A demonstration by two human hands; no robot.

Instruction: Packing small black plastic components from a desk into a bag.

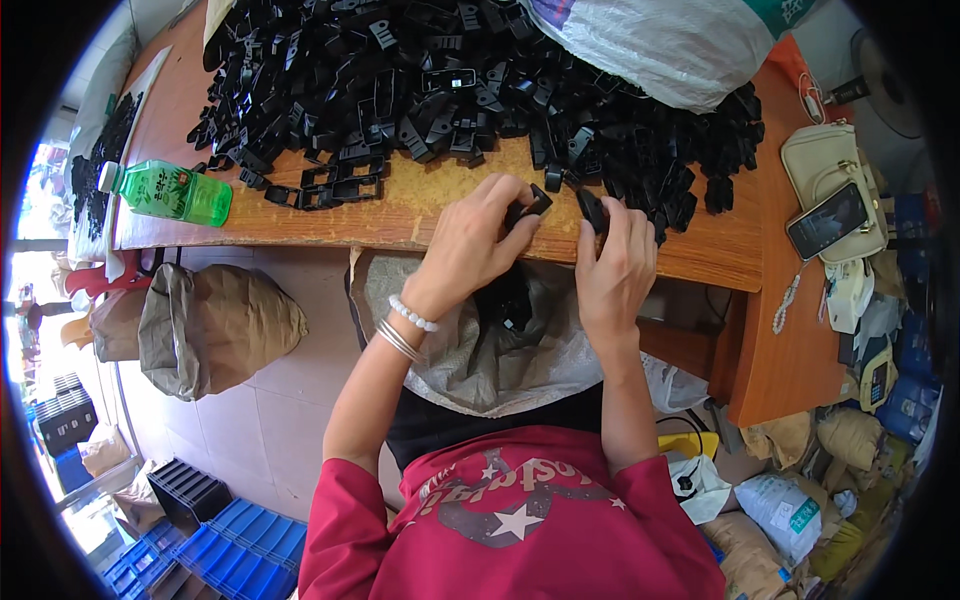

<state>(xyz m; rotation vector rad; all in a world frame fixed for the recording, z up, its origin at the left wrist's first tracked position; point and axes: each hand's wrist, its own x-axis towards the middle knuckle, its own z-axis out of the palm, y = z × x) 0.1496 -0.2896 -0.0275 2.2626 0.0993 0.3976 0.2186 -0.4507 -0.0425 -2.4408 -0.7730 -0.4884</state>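
My left hand (478,232) pinches a small black plastic part (530,204) between thumb and fingers, just over the table's front edge. A second black plastic piece (592,210) is gripped by my right hand (617,262), a short gap to the right of the first. Beyond both hands a large heap of black plastic parts (400,85) covers much of the wooden table (430,190). Below my hands, an open whitish sack (450,350) lies at my lap, with some black parts (505,300) inside. Fingers partly hide the shapes of both held pieces.
A green bottle (180,192) lies on its side at the table's left. A white woven sack (660,50) rests on the heap at the far right. Right of it are a cream handbag (815,160) and a phone (828,222). A brown sack (220,325) stands on the floor, left.
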